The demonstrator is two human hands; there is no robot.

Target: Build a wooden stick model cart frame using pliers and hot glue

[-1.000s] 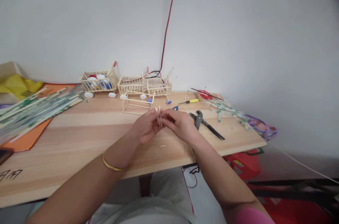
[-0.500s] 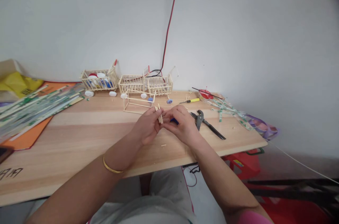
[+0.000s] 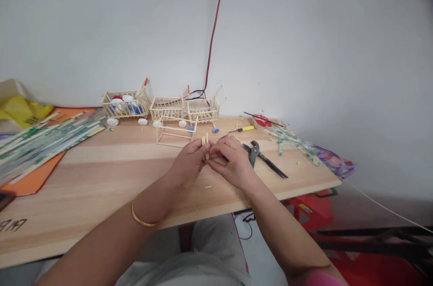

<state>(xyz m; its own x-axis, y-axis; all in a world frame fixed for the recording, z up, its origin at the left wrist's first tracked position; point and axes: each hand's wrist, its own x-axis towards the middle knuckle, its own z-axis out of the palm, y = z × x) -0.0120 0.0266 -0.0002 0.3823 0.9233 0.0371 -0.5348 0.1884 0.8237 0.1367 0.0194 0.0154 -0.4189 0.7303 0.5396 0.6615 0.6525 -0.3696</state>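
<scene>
Between the thumb and fingers of my left hand (image 3: pixel 187 162) is a small bundle of short wooden sticks (image 3: pixel 204 141), held roughly upright above the table. My right hand (image 3: pixel 234 159) is closed in a pinch at the right side of the bundle, its fingertips against the sticks. The fingers hide the bundle's lower part. Just behind my hands stands an open frame of thin sticks (image 3: pixel 176 134). Black-handled pliers (image 3: pixel 255 155) lie to the right of my right hand. One loose short stick (image 3: pixel 208 186) rests on the table below my hands.
Three stick-built carts stand along the wall: a loaded one (image 3: pixel 126 105), a middle one (image 3: pixel 167 109) and a right one (image 3: pixel 203 111). Long wrapped sticks (image 3: pixel 50 141) cover the left side. A yellow-handled screwdriver (image 3: pixel 246 129) and a red dish (image 3: pixel 262 121) are at the back right.
The stick bundle has turned more upright and shifted slightly right in my left hand. My right fingertips have stayed close against it. The view has shifted a little.
</scene>
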